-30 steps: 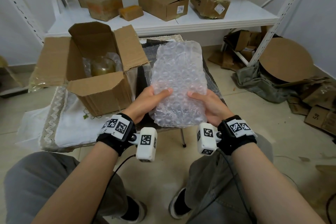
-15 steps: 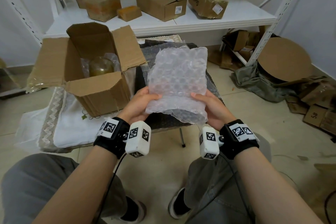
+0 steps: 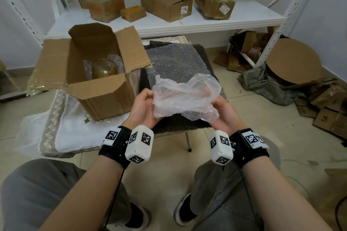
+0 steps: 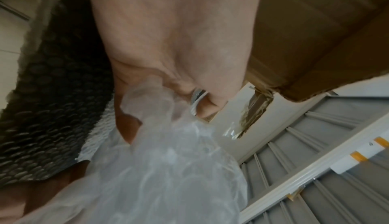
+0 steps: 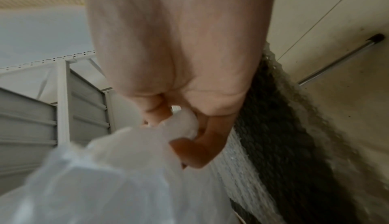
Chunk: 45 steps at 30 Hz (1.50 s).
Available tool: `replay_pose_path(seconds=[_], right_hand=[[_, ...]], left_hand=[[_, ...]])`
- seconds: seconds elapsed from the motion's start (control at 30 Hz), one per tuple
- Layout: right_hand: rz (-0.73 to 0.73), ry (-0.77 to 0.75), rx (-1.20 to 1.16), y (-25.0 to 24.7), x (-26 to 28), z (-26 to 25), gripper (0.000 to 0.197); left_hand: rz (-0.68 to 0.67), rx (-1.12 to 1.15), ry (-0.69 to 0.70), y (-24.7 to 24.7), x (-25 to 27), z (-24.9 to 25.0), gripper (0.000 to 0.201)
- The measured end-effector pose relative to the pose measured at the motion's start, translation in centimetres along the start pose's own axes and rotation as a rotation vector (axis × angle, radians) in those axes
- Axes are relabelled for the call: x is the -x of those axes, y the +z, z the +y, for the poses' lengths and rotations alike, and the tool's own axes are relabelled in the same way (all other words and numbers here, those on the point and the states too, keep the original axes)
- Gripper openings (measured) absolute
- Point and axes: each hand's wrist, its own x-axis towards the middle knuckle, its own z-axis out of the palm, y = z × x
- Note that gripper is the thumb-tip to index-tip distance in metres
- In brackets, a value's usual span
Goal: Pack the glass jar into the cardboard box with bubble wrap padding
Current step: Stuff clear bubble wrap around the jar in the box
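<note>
An open cardboard box [image 3: 101,97] stands on a white cloth at the left. Inside it a glass jar [image 3: 104,68] sits upright with clear wrap around it. In front of me both hands hold one crumpled sheet of bubble wrap [image 3: 185,97]. My left hand [image 3: 145,108] grips its left edge, fingers curled into the folds [image 4: 147,111]. My right hand [image 3: 220,111] grips the right edge, thumb and fingers pinching the plastic [image 5: 183,127]. The sheet hangs to the right of the box, above a dark stool.
Another bubble wrap sheet [image 3: 176,62] lies flat on the dark stool [image 3: 172,124]. A white shelf [image 3: 206,22] behind carries several cardboard boxes. Cardboard scraps and a round board [image 3: 293,62] clutter the floor at the right. My knees are below.
The bubble wrap sheet stood flat and upright between my hands; now it is folded down and crumpled into a low bundle. Both hands have closed in around it.
</note>
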Motion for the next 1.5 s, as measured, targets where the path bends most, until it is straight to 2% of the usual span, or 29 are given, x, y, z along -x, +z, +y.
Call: replay_pose_path(seconds=[0.1,0.2,0.27,0.3,0.37,0.43,0.53,0.63,0.7,0.77,0.87,0.93,1.03,1.13,1.2,1.3,1.4,1.5], right_hand=[[-0.004,0.050,-0.079,-0.1,0.1,-0.3,0.046],[-0.047,0.050,0.005,0.7,0.0,-0.4,0.051],[-0.014,0.037,0.112,1.1,0.0,-0.2,0.049],[0.000,0.025,0.160,1.0,-0.1,-0.1,0.042],[0.026,-0.015,0.240,0.6,-0.1,-0.2,0.014],[0.044,-0.046,0.287,-0.1,-0.1,-0.1,0.027],[0.056,-0.092,0.321,0.2,0.0,-0.1,0.042],[0.102,-0.125,0.363,0.8,0.2,0.0,0.037],[0.142,-0.124,0.361,1.1,0.3,0.1,0.032],[0.132,-0.098,0.368,1.6,0.5,0.0,0.038],[0.051,-0.087,0.381,2.4,0.9,-0.4,0.046],[0.043,-0.104,0.306,2.3,1.0,-0.7,0.059],[0.032,-0.113,0.305,2.2,1.2,-0.9,0.062],[-0.053,-0.053,0.403,2.1,1.5,-1.2,0.068],[-0.016,-0.040,0.501,2.0,1.5,-1.4,0.072],[0.062,-0.108,0.750,2.4,1.2,-1.2,0.041],[0.153,-0.132,0.723,2.2,0.5,-0.6,0.039],[0.225,-0.144,0.695,2.2,0.2,-0.4,0.028]], left_hand=[[-0.028,-0.068,0.005,0.3,0.1,0.1,0.056],[-0.024,-0.174,0.015,0.6,-0.2,-0.3,0.048],[0.003,-0.223,0.027,0.5,-0.5,-0.7,0.047],[0.013,-0.230,0.025,0.5,-0.6,-0.8,0.048],[0.017,-0.229,0.029,0.2,-0.6,-0.8,0.042],[-0.002,-0.247,0.039,0.2,-0.4,-0.6,0.035],[-0.044,-0.287,0.058,0.1,0.2,-0.5,0.051],[-0.110,-0.411,0.118,-0.4,0.4,-0.7,0.060],[-0.096,-0.585,0.189,-0.5,0.3,-1.0,0.062],[0.008,-0.728,0.269,-0.5,-0.1,-1.4,0.053],[0.148,-0.701,0.349,-0.3,-0.5,-1.6,0.027],[0.210,-0.653,0.349,-0.2,-0.8,-1.5,0.023],[0.248,-0.636,0.338,0.2,-1.1,-0.9,0.023],[0.214,-0.645,0.334,0.7,-0.9,-0.2,0.017],[0.195,-0.649,0.320,0.9,-0.7,0.2,0.018],[0.131,-0.668,0.320,1.1,-0.3,0.3,0.021],[0.125,-0.666,0.343,1.3,-0.1,0.3,0.021],[0.184,-0.620,0.331,1.6,-0.1,0.2,0.022]])
